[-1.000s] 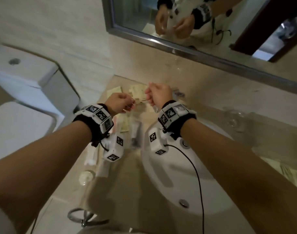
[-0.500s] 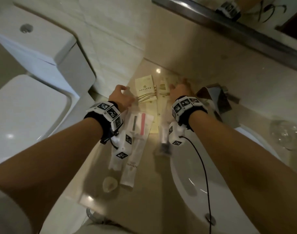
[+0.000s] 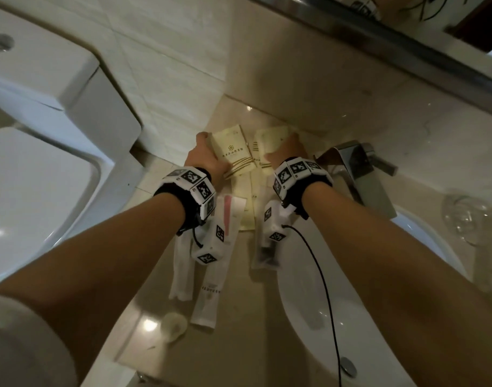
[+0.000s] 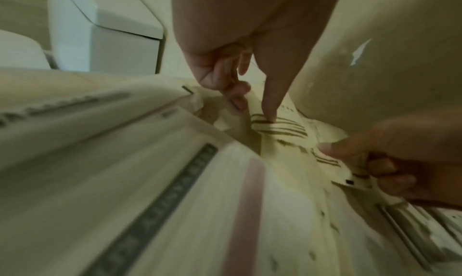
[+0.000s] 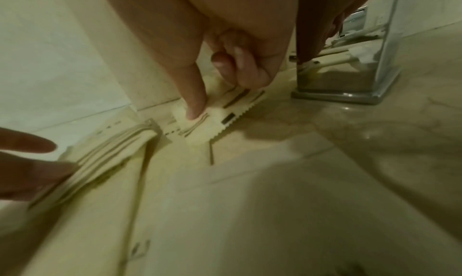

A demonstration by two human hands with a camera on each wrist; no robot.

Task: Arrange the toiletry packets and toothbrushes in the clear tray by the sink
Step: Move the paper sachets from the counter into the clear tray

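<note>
Two cream toiletry packets with brown stripes lie at the back of the counter. My left hand (image 3: 208, 152) pinches the left packet (image 3: 235, 155) by its edge, thumb on the stripes (image 4: 271, 112), fingers curled beneath. My right hand (image 3: 281, 152) pinches the right packet (image 3: 267, 139), thumb pressed on top (image 5: 196, 110). White-wrapped toothbrushes lie under my wrists: one with a pink handle (image 3: 229, 216), a second (image 3: 180, 266) beside it, a third (image 3: 264, 252) near the basin. More flat cream packets (image 3: 247, 216) lie between them. I cannot make out the clear tray's rim.
The chrome faucet (image 3: 353, 163) stands just right of my right hand, with the white basin (image 3: 351, 317) below it. A clear glass (image 3: 462, 219) stands at the far right. A small round cap (image 3: 173, 325) lies near the counter's front edge. The toilet (image 3: 43, 135) is at left.
A second ago both hands held one packet up in the air. They have come down to the counter, and each now pinches its own cream packet. My head has tilted down.
</note>
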